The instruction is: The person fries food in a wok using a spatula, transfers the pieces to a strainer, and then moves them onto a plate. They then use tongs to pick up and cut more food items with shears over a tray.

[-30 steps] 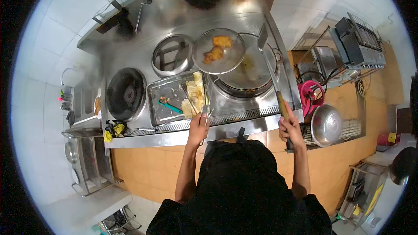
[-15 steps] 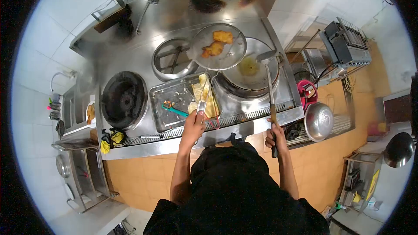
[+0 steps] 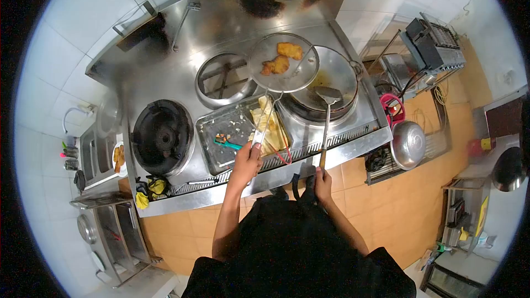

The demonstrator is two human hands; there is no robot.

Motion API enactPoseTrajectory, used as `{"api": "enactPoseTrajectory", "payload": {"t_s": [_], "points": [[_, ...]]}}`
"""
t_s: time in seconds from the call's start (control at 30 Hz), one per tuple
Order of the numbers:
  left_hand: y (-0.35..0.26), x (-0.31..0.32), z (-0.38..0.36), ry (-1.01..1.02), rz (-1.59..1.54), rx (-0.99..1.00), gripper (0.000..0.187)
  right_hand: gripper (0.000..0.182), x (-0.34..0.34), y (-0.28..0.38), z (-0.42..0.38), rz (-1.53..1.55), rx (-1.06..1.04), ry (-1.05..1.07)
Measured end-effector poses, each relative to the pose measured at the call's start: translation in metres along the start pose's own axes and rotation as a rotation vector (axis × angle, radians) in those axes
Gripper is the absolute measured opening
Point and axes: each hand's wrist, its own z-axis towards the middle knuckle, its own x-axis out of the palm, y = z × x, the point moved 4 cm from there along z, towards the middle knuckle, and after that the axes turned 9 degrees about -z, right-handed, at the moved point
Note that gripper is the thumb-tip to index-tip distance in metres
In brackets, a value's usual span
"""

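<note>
My left hand is closed around the handle of a round wire strainer. Two golden fried pieces lie in its mesh, which overlaps the left side of the wok. In my right hand is the wooden handle of a wok spatula, whose blade is over the near part of the wok. Some yellowish oil shows in the wok. Below the strainer, a metal tray holds pale yellow folded pieces, white scraps and a teal-handled tool.
Left on the steel stove sits a blackened burner; an open burner ring is behind the tray. A yellow-black cloth lies at the front left edge. Right of the stove are a metal bowl and a pink basket.
My right hand has moved left and closer to my body, bringing the spatula blade down and left to the wok's near part. The strainer stays in my left hand, the view slightly shifted.
</note>
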Motion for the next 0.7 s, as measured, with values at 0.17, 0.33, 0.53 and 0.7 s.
{"api": "enactPoseTrajectory", "payload": {"t_s": [0.17, 0.33, 0.53, 0.7], "points": [[0.002, -0.003, -0.004, 0.028, 0.037, 0.007, 0.025, 0.058, 0.02, -0.012, 0.003, -0.441, 0.037, 0.124], [-0.002, 0.0, -0.013, 0.041, 0.06, 0.026, 0.026, 0.055, 0.031, 0.008, -0.005, -0.371, 0.025, 0.248], [-0.006, 0.006, -0.018, 0.012, 0.031, 0.02, 0.026, 0.049, 0.036, 0.017, 0.002, -0.159, 0.061, 0.367], [-0.004, 0.005, -0.019, 0.012, -0.01, 0.043, 0.024, 0.048, 0.044, 0.025, 0.007, -0.166, 0.043, 0.41]]}}
